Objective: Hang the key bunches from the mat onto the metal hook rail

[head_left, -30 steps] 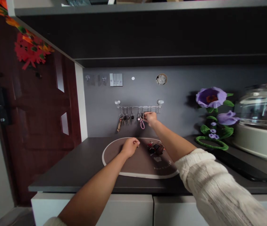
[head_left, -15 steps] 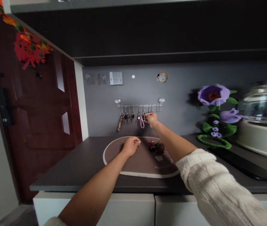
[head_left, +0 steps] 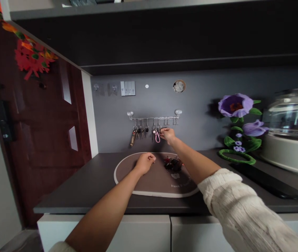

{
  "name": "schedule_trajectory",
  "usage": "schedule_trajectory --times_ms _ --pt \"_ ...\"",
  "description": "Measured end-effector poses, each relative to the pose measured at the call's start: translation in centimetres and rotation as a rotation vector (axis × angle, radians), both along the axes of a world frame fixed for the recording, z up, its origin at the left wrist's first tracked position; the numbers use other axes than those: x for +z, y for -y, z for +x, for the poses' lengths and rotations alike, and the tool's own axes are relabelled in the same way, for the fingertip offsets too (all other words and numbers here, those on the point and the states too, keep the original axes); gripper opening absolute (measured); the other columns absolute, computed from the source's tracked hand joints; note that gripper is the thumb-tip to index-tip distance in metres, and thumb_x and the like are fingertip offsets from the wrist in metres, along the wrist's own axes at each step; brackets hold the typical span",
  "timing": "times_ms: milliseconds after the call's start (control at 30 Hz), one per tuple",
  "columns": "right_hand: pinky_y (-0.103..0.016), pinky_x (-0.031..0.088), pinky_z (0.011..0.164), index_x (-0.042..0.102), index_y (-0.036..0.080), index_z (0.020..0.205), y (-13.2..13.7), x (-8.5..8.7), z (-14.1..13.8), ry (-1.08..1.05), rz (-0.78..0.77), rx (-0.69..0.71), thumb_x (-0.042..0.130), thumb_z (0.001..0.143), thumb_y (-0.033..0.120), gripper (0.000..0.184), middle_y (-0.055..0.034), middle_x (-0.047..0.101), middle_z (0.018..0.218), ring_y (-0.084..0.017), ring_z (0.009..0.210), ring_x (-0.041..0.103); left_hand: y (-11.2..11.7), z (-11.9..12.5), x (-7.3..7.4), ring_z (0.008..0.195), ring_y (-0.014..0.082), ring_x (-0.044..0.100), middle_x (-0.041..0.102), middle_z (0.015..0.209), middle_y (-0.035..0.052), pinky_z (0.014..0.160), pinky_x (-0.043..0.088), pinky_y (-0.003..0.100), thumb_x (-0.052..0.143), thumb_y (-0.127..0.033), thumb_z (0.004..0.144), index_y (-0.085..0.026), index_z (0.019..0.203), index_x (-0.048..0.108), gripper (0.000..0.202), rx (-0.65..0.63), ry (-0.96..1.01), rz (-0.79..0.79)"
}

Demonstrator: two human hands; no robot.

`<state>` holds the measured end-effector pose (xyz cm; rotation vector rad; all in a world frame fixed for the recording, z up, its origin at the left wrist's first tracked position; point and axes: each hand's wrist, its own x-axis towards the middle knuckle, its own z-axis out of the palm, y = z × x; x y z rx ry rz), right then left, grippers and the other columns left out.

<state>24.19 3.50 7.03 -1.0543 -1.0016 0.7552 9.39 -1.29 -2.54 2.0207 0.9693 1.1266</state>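
A wire hook rail [head_left: 155, 118] on the grey wall carries several bunches of keys [head_left: 142, 131], one with a brown tag [head_left: 133, 138], another with a pink strap loop [head_left: 157, 136]. My right hand [head_left: 168, 135] is at the rail just right of the pink loop, its fingers pinched on keys at a hook; the fingers partly cover them. Low over the brown mat [head_left: 130, 175], my left hand [head_left: 145, 163] is closed, and what it may hold is hidden. A dark heap of keys [head_left: 174, 163] with red bits lies on the mat beneath my right forearm.
Purple fabric flowers [head_left: 235, 106] with a green ring base stand at the right, beside a clear-topped white appliance [head_left: 291, 147]. A long black object [head_left: 270, 182] lies before them. Overhead is a dark shelf [head_left: 149, 38]; a dark red door [head_left: 59, 140] is at the left.
The view has shifted slightly. My right hand stays at the same hook, its fingers close to the keys, and my left hand keeps its closed pose over the mat.
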Motion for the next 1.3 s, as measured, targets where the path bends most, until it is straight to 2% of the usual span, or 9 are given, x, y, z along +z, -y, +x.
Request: schedule_trajectory --times_ms 467,633,767,867,1000,1133,1300 --pt "-0.021 0.047 0.061 0.047 0.014 0.062 3.2 -0.7 0.4 -0.003 -0.061 0.086 0.045 0.072 0.003 0.015 0.0026 0.052 0.054 -0.005 0.051 0.053 0.1 -0.3 0.0 0.055 0.0082 0.046 0.056 0.061 -0.0002 0.056 0.036 0.020 0.051 -0.022 0.069 -0.012 0.070 0.058 0.013 0.000 -0.021 -0.023" --pt "-0.023 0.047 0.062 0.050 0.015 0.066 5.1 -1.0 0.6 0.007 -0.082 0.102 0.046 0.073 0.005 0.012 0.0016 0.054 0.059 -0.006 0.054 0.054 0.7 -0.4 0.4 0.057 0.0085 0.047 0.056 0.060 -0.0004 0.057 0.037 0.020 0.056 -0.019 0.066 -0.013 0.066 0.058 0.007 0.051 -0.027 -0.045" --pt "-0.021 0.045 0.058 0.053 0.015 0.071 6.8 -1.5 0.6 0.057 -0.075 0.096 0.048 0.073 0.009 0.008 -0.0004 0.059 0.066 -0.006 0.056 0.055 1.3 -0.4 1.1 0.051 0.0071 0.043 0.052 0.053 -0.0030 0.053 0.035 0.019 0.060 -0.018 0.062 -0.013 0.063 0.058 0.005 0.107 -0.051 -0.126" --pt "-0.019 0.044 0.056 0.054 0.014 0.072 8.0 -2.1 0.7 0.126 -0.051 0.096 0.048 0.073 0.010 0.007 -0.0022 0.061 0.069 -0.006 0.056 0.055 1.9 -0.2 1.8 0.045 0.0064 0.038 0.048 0.048 -0.0040 0.049 0.032 0.020 0.060 -0.017 0.061 -0.014 0.060 0.058 0.004 0.172 -0.086 -0.195" --pt "-0.018 0.042 0.054 0.055 0.014 0.075 9.3 -3.2 0.8 0.218 -0.012 0.085 0.049 0.071 0.012 0.007 -0.0038 0.062 0.072 -0.007 0.058 0.055 2.4 0.6 2.2 0.042 0.0060 0.036 0.046 0.045 -0.0036 0.047 0.030 0.020 0.058 -0.015 0.063 -0.013 0.058 0.058 0.006 0.215 -0.083 -0.197" --pt "-0.019 0.043 0.055 0.056 0.013 0.079 9.9 -4.5 1.2 0.304 -0.015 0.065 0.050 0.070 0.014 0.010 -0.0043 0.063 0.073 -0.007 0.058 0.054 2.5 1.7 1.7 0.045 0.0070 0.041 0.053 0.052 -0.0013 0.050 0.034 0.021 0.057 -0.013 0.064 -0.013 0.065 0.061 0.003 0.255 -0.032 -0.179" --pt "-0.021 0.044 0.062 0.056 0.013 0.082 9.7 -6.6 2.1 0.407 0.011 0.003 0.050 0.070 0.014 0.014 -0.0046 0.063 0.074 -0.008 0.062 0.056 1.9 3.4 1.1 0.053 0.0083 0.047 0.060 0.067 0.0028 0.058 0.039 0.022 0.057 -0.014 0.066 -0.013 0.080 0.062 0.015 0.255 -0.021 -0.162"
